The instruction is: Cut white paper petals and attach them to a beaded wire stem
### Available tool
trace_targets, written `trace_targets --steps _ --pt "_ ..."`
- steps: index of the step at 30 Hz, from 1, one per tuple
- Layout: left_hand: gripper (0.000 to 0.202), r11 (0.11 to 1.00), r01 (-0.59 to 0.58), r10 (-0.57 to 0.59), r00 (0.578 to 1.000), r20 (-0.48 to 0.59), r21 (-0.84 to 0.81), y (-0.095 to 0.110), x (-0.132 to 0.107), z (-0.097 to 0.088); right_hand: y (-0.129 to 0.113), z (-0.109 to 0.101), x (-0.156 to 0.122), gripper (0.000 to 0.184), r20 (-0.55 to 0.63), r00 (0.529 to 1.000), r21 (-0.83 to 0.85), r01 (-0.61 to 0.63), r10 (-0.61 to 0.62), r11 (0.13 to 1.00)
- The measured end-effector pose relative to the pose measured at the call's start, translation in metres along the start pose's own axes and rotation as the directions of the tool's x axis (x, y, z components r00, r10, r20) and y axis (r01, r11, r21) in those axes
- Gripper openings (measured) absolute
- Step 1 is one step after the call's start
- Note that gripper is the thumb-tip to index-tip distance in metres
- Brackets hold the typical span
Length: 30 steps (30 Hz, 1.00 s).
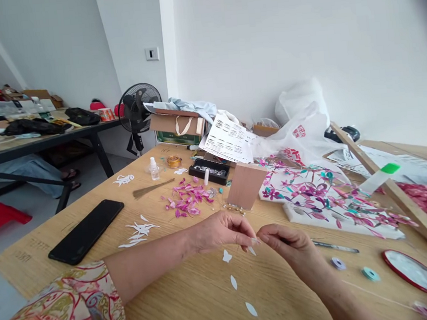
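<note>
Above white petals (233, 281), both hands (219, 230) pinch together.

Table (196, 301): light wood-grain board, matt and smooth. Phone (86, 231): black, glossy face. White petal cut-outs (233, 281): thin paper, matt, lying flat on the board. Pink petals (187, 200): thin, slightly sheened; paper or cloth cannot be told. Small bottle (154, 168): clear plastic. Floral panel (325, 197): painted white surface, matt. Bag (301, 135): thin white plastic, crinkled, faintly glossy. Sleeve (62, 312): printed cloth, soft. Round lid (413, 272): red rim, glossy.
</note>
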<state>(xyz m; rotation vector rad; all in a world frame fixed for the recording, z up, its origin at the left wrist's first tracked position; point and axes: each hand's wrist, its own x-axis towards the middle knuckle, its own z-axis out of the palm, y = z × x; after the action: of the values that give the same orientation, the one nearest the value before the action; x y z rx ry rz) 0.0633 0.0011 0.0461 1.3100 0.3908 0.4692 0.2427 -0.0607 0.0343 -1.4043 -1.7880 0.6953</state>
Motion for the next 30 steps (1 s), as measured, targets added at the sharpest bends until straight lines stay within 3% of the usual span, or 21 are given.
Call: trace_targets --steps 4,8,10,13,16,18,21,25,27,30 --pt "0.018 0.992 -0.078 0.061 0.984 -0.166 -0.100 0.001 0.002 0.001 0.000 0.011 0.000 0.024 -0.049 0.999 -0.027 0.004 -0.005 1.000" --pt "0.013 0.995 -0.082 0.094 0.945 -0.314 0.050 -0.002 0.006 -0.002 -0.009 0.017 -0.002 0.025 -0.049 0.990 -0.216 0.120 -0.134 0.969" --pt "0.010 0.982 -0.057 0.115 0.937 -0.331 0.180 -0.004 0.008 -0.004 -0.014 0.017 -0.004 0.026 -0.023 0.979 -0.320 0.183 -0.201 0.930" --pt "0.007 0.892 -0.047 0.185 0.946 -0.268 0.450 -0.005 0.009 -0.008 -0.018 0.015 -0.006 0.029 0.044 0.969 -0.482 0.234 -0.244 0.844" --pt "0.008 0.716 -0.127 0.259 0.961 -0.093 0.686 -0.003 0.006 -0.010 -0.020 0.010 -0.007 0.031 0.098 0.966 -0.569 0.253 -0.241 0.782" --pt "0.009 0.672 -0.189 0.228 0.973 0.043 0.716 -0.002 0.004 -0.009 -0.019 0.005 -0.007 0.030 0.093 0.969 -0.560 0.240 -0.227 0.793" --pt "0.006 0.786 -0.169 0.111 0.985 0.134 0.594 0.000 0.002 -0.007 -0.016 -0.003 -0.005 0.026 0.061 0.984 -0.442 0.179 -0.170 0.879" --pt "0.011 0.973 0.028 -0.052 0.994 0.101 0.230 0.001 0.000 -0.004 -0.007 -0.004 -0.002 0.024 0.052 0.997 -0.146 0.056 -0.049 0.988" --pt "0.017 0.996 0.049 -0.053 0.998 0.046 0.078 0.002 0.000 -0.003 -0.003 0.000 -0.001 0.023 0.033 0.999 -0.029 0.004 -0.003 1.000" --pt "0.021 0.998 -0.022 0.017 0.997 -0.079 -0.052 0.003 0.000 -0.002 0.001 0.008 0.000 0.022 -0.027 0.999 0.068 -0.027 0.029 0.997"
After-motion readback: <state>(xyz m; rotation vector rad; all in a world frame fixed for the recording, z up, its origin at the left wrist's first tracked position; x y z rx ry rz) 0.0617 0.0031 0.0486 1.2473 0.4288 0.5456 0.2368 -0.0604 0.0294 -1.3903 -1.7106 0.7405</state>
